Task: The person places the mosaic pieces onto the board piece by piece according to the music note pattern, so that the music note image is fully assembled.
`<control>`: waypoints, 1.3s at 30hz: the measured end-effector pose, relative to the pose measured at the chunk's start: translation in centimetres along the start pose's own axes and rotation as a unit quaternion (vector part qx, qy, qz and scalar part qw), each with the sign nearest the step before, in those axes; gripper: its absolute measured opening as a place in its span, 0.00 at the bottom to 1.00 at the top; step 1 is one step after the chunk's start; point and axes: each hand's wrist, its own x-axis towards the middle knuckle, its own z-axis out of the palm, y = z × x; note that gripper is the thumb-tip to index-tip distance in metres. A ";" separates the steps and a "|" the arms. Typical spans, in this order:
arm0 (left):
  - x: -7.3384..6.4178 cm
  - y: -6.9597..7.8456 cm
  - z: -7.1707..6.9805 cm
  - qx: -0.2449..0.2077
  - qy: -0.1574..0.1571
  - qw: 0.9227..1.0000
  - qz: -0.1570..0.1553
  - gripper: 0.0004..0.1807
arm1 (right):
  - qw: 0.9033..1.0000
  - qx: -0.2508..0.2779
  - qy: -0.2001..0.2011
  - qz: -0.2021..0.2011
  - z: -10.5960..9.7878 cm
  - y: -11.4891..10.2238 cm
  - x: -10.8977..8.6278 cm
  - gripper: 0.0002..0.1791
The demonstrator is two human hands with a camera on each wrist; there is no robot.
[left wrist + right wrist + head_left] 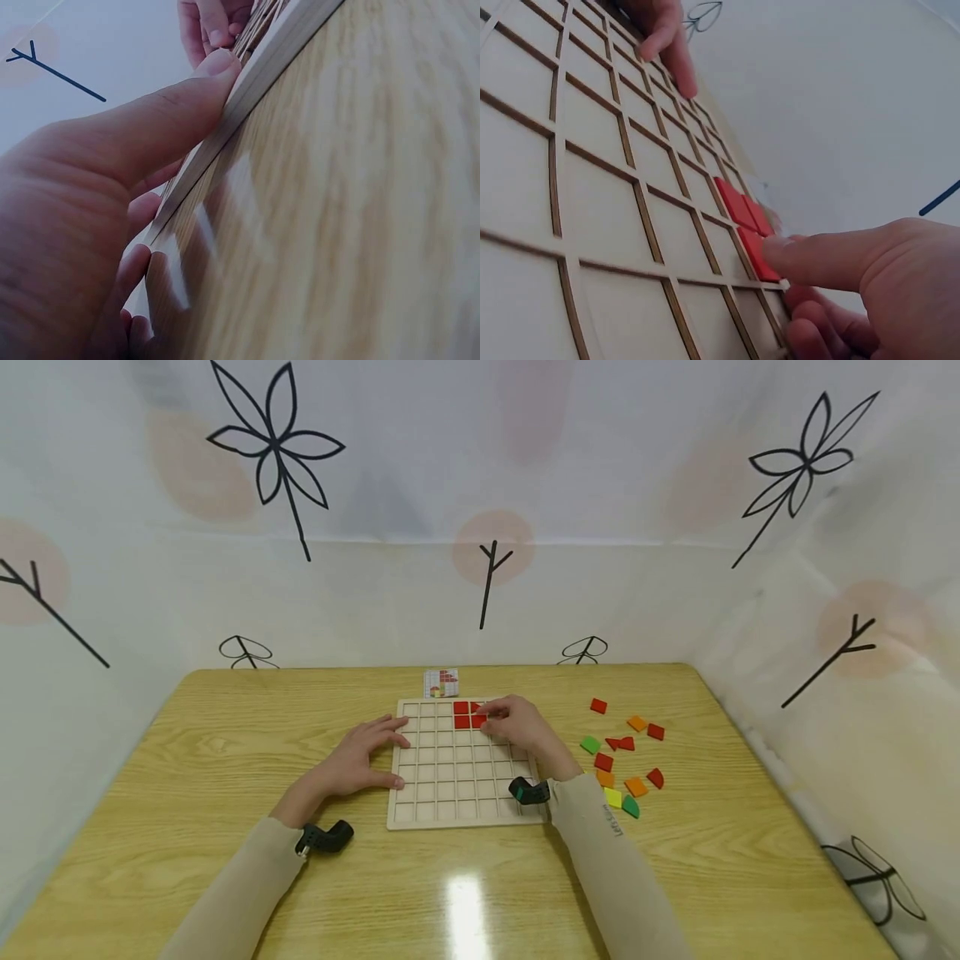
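Observation:
A pale wooden grid board [426, 793] lies on the table with red tiles [461, 708] in cells of its far row area. My left hand [356, 764] rests along the board's left rim, fingers spread and fairly straight; the left wrist view has its thumb [180, 105] against the board's edge. At the far right part of the grid, my right hand [522, 727] pinches at a red tile [754, 253], with the thumb at the tile's side. Its other fingers curl beyond the rim, partly hidden behind the thumb. A red triangle piece [476, 707] shows by the fingertips.
Right of the board, loose pieces lie scattered: several red ones such as a red square [603, 762], orange squares [636, 787], a yellow square [612, 797] and green pieces [631, 807]. A small printed pattern card [441, 683] lies beyond the board. A patterned cloth [390, 593] hangs behind the table.

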 end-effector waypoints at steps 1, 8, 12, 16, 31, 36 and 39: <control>0.0 0.0 0.0 0.000 0.000 1.000 -0.001 0.29 | 1.000 0.004 -0.001 -0.004 -0.2 0.1 -0.1 0.15; 0.0 0.1 -0.1 0.001 -0.002 1.000 -0.006 0.29 | 1.000 0.012 0.017 -0.024 -2.4 1.3 -1.0 0.16; 0.0 0.1 -0.1 0.001 -0.003 1.000 -0.004 0.29 | 0.999 -0.014 0.029 -0.028 -4.8 2.0 -2.3 0.16; 0.0 0.0 -0.1 -0.001 -0.004 1.000 -0.002 0.30 | 0.997 -0.059 0.044 -0.032 -7.8 3.5 -3.9 0.16; 0.0 0.2 -0.3 -0.002 -0.008 1.000 -0.002 0.30 | 0.988 -0.149 0.028 -0.011 -14.4 8.8 -9.4 0.17; 0.0 0.2 -0.3 -0.001 -0.008 1.000 -0.003 0.30 | 0.988 -0.155 0.011 -0.019 -14.7 8.8 -10.0 0.17; 0.0 0.2 -0.2 -0.001 -0.008 1.000 -0.003 0.30 | 0.987 -0.158 0.010 -0.025 -14.6 8.7 -10.1 0.15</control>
